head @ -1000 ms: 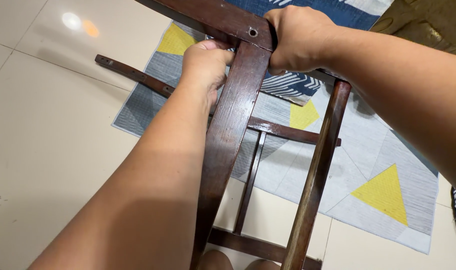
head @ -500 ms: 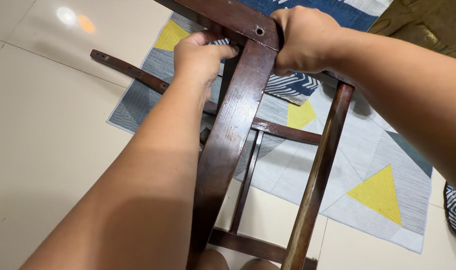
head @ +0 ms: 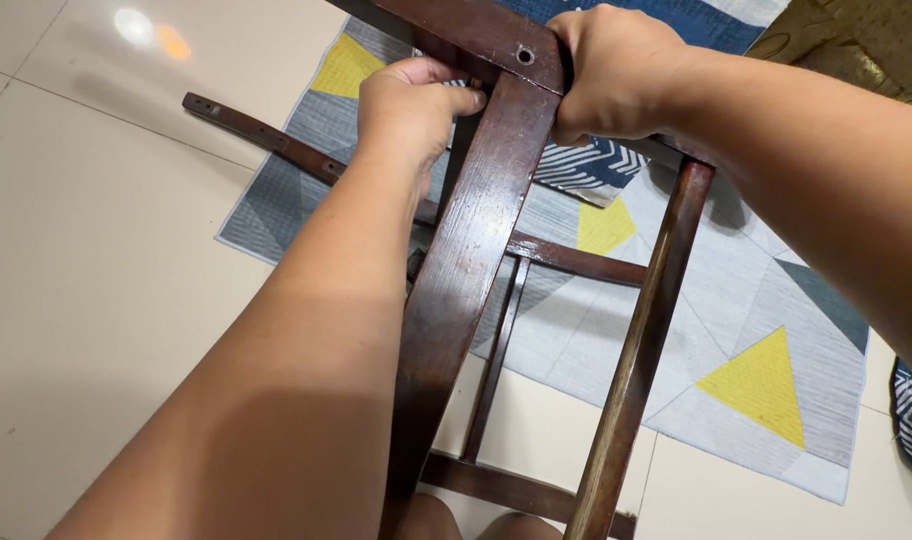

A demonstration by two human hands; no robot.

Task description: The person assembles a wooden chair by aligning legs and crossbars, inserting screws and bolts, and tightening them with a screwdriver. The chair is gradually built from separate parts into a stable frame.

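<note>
A dark brown wooden chair frame (head: 466, 270) stands tilted in front of me, its legs and rungs running down toward my knees. My right hand (head: 616, 70) is clamped over the top corner of the frame, beside a round screw hole (head: 524, 55). My left hand (head: 411, 105) is curled just left of the wide upright, its fingertips pressed against the joint under the top rail. Whatever the left fingers pinch is hidden. A thinner round leg (head: 641, 340) runs down on the right.
A loose dark wooden rail (head: 266, 135) with holes lies on the floor at the left, partly on a grey, blue and yellow patterned mat (head: 736, 330). Glossy cream floor tiles (head: 96, 250) surround it. A brownish fabric (head: 856, 40) shows at top right.
My left hand has shifted slightly up and right along the joint. The view has drifted, so the loose rail now appears lower and further left. The right hand keeps its hold.
</note>
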